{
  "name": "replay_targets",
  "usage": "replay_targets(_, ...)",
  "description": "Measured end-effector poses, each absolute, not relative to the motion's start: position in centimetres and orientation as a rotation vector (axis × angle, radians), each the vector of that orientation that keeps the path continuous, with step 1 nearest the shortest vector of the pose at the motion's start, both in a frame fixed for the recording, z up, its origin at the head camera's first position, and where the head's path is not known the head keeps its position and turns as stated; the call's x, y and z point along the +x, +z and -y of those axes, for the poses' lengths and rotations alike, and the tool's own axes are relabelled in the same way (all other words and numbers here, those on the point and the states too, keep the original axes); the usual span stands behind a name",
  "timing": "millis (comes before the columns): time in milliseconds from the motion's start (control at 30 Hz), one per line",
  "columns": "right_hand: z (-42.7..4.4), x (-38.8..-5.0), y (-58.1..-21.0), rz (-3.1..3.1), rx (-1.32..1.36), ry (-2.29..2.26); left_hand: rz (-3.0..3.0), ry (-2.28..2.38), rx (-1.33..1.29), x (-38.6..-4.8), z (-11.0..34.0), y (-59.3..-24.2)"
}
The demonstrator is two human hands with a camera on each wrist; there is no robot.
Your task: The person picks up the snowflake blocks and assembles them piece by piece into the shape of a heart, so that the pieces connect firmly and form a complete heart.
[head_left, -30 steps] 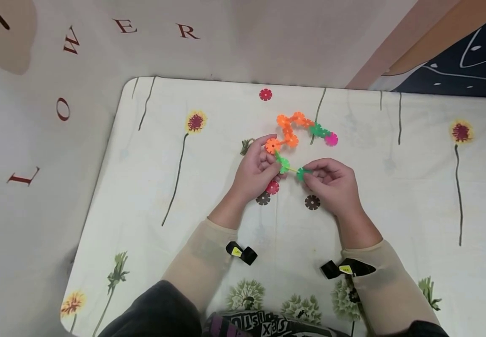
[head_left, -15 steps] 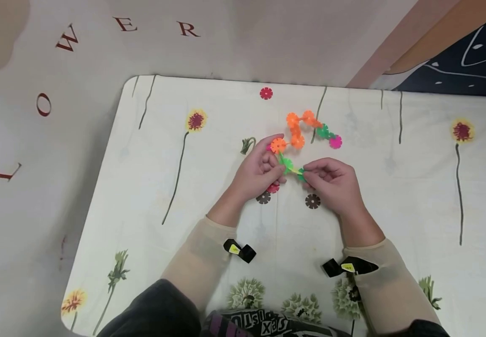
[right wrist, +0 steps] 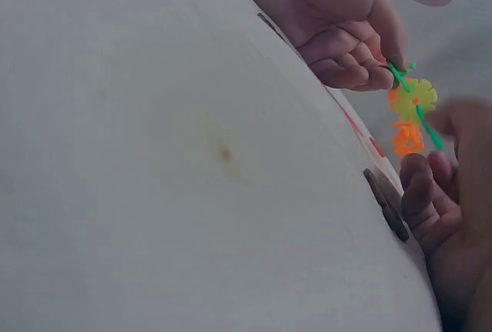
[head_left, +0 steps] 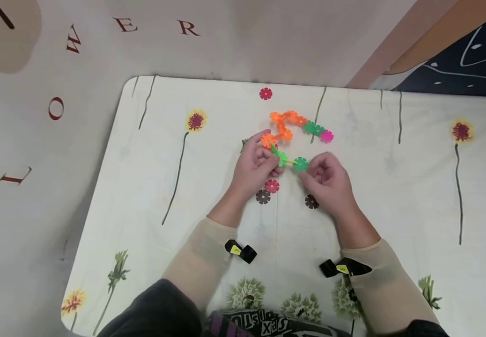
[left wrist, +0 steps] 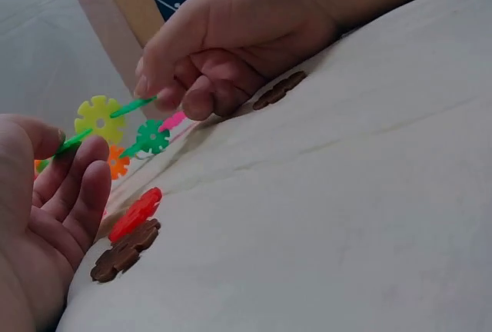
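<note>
A chain of flower-shaped plastic discs hangs between both hands. My left hand (head_left: 254,164) pinches its light green disc (head_left: 282,158) between thumb and fingers. Beyond that runs a yellow disc (left wrist: 100,120), edge-on from above, slotted to a green disc (head_left: 300,164). My right hand (head_left: 328,181) is beside this green disc, thumb and forefinger parted at its edge; whether they touch it is unclear. From the left hand the chain curves away through several orange discs (head_left: 280,125) to dark green discs (head_left: 312,128) and a pink disc (head_left: 326,136).
Loose on the flower-print tablecloth (head_left: 209,187) lie a red disc (head_left: 271,186) and a brown disc (head_left: 262,196) near the left hand. Another brown disc (head_left: 312,201) lies by the right hand. Farther back is a red disc (head_left: 266,93), close to the table's far edge.
The green disc has turned to face up and shows whole. My right fingers have parted from their pinch on it. The chain has swung slightly left and away.
</note>
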State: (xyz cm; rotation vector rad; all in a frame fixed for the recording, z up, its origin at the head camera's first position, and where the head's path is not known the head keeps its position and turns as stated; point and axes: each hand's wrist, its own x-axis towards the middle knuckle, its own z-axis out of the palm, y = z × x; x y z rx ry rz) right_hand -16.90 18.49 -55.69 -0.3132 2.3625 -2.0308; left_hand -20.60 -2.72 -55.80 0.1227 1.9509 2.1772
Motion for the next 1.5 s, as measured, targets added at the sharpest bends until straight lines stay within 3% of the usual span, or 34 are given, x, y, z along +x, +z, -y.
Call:
replay_targets(167, -18.6, -17.1, -56.0, -2.445, -0.894, -1.659, -1.917, 2.231, 0.06, -20.8, 2.8, -55.8)
replay_targets(300, -18.0, -17.0, -55.5, -2.557, -1.022, -1.377, -1.909, 2.26, 0.032, -20.9, 2.8, -55.7)
replay_targets(533, -16.0, -15.6, -54.8, -2.778, -0.908, -0.876, -1.878, 2.278, -0.013, -20.9, 2.7, -55.5)
replay_targets(733, -15.0, -15.1, -54.9, -2.87, -0.85, -0.81, -1.875, 2.287, -0.002, -20.9, 2.6, -55.4)
replay_targets(1200, -15.4, -15.4, -55.9, -2.87, -0.653, -1.371, -1.881, 2.285, 0.03, -20.8, 2.7, -55.6)
replay_targets(1500, -15.7, -15.6, -55.1, -2.509, -0.1, -1.944, -1.873, 2.298, -0.003, -20.8, 2.6, -55.3)
